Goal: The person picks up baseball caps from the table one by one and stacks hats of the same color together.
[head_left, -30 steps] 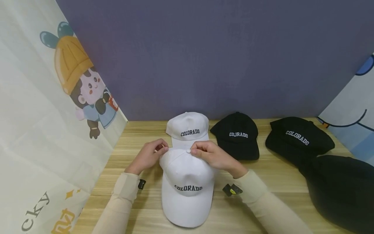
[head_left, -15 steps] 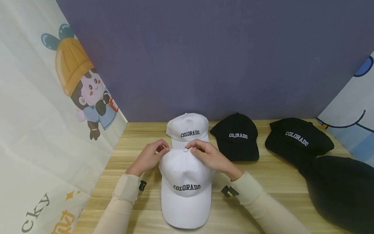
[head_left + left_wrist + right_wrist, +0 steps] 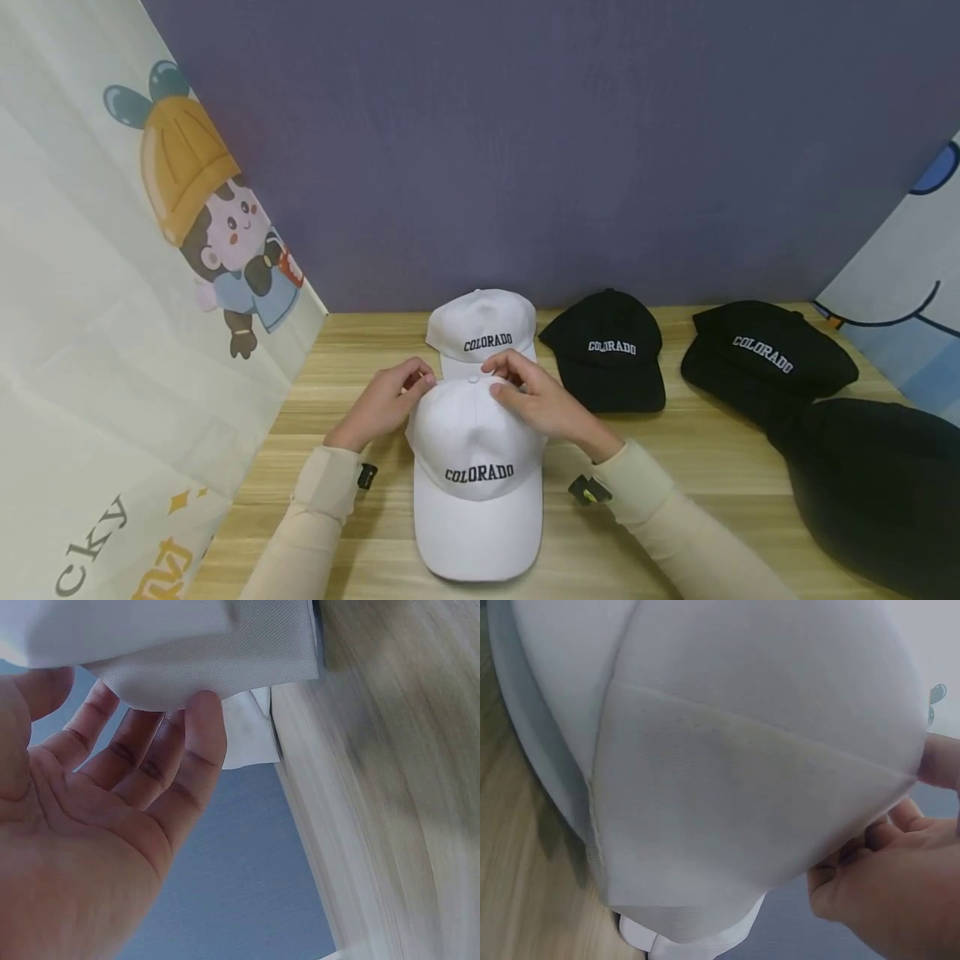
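Far left of you: pale panel (image 3: pixel 90 333) with a printed cartoon figure (image 3: pixel 243 237) in a yellow hat, alongside the wooden desk (image 3: pixel 660 500)
Next, your left sleeve (image 3: pixel 315 492), cuff folded back, black strap piece (image 3: pixel 367 476) at the wrist
Your left hand (image 3: pixel 377 407) pinches the back left edge of the front white cap (image 3: pixel 477 437); left wrist view has thumb and curled fingers (image 3: pixel 204 724) at the fabric edge
Front white cap sits on the desk between your hands, brim toward you, black COLORADO lettering facing you, crown up
Behind it, rear white cap (image 3: pixel 482 321), same lettering, near the dark back panel (image 3: pixel 562 150); front cap's crown hides part of its brim, can't tell if they touch
Your right hand (image 3: pixel 551 407) has the front white cap's crown beside the top button (image 3: pixel 473 379), thumb on your side, fingers curled behind, clamped on the fabric
Then three black caps: one upright (image 3: pixel 611 379), one tilted (image 3: pixel 795 337), one cut off by the frame edge (image 3: pixel 885 492)
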Demonstrator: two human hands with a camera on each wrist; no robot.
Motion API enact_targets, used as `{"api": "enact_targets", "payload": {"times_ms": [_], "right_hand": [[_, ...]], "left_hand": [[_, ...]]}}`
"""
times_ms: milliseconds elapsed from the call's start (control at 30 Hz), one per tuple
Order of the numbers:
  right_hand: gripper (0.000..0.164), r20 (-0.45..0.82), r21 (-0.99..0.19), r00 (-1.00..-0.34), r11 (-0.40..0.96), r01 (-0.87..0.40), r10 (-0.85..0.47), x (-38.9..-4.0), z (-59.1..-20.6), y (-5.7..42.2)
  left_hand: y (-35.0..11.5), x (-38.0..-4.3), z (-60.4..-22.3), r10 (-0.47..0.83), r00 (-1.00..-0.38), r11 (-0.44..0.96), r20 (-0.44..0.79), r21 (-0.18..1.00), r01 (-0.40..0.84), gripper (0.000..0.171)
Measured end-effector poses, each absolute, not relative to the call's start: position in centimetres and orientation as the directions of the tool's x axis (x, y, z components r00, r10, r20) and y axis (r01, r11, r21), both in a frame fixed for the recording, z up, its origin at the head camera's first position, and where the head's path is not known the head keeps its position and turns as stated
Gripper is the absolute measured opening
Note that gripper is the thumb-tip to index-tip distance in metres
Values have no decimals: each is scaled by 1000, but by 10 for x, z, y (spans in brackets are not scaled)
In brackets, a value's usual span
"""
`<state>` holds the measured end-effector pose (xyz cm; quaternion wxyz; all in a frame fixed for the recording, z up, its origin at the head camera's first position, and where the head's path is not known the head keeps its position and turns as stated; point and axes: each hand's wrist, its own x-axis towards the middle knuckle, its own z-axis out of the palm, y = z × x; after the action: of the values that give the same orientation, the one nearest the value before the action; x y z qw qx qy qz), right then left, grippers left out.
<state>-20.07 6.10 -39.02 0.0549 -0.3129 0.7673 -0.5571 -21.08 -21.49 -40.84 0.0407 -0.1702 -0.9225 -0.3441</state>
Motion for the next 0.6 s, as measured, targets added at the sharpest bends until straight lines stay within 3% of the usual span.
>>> {"api": "enact_targets", "payload": {"times_ms": [300, 600], "right_hand": [[19, 206, -894, -826, 241, -377, -525, -205, -398, 60], [18, 273, -835, -812, 293, -467, -517, -209, -409, 60]], "left_hand": [[-214, -208, -406, 309, -936, 662, 166, 669, 337, 20], [-212, -204, -403, 333, -940, 633, 67, 723, 276, 40]]}}
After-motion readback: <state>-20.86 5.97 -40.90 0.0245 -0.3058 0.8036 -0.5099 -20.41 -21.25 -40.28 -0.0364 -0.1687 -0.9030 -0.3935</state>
